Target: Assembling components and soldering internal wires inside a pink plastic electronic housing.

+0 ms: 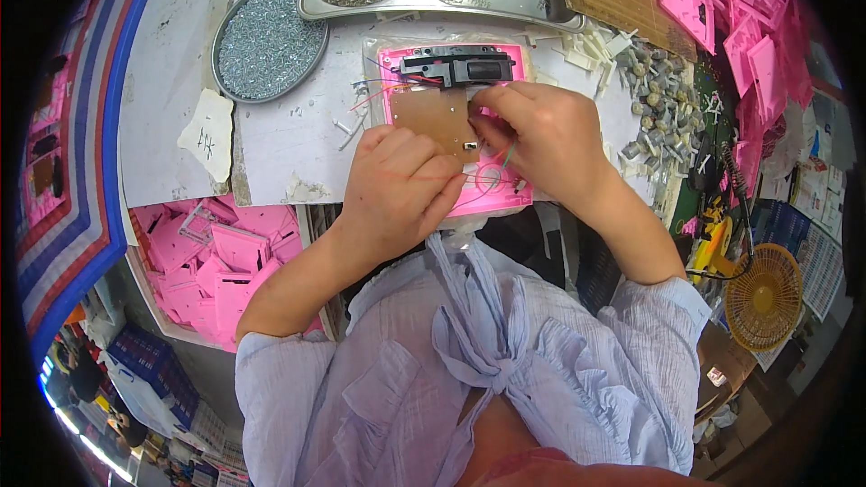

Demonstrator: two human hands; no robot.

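While the brown board (422, 119) lies in the pink casing (496, 202) between your left hand (397, 182) and right hand (543, 131) | each grip: fingers bent, grasp hidden, cannot tell | keep thin wires (383, 88) unpinched.

Dark handwriting (207, 141) on torn white scrap (215, 115); right-side sheets (823, 278) apparently printed, illegible.

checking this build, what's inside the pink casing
A brown board, a black module and thin wires show inside the pink casing; what lies under the board is covered.

Fingers (505, 105) at board (424, 115); pink casing (496, 197)
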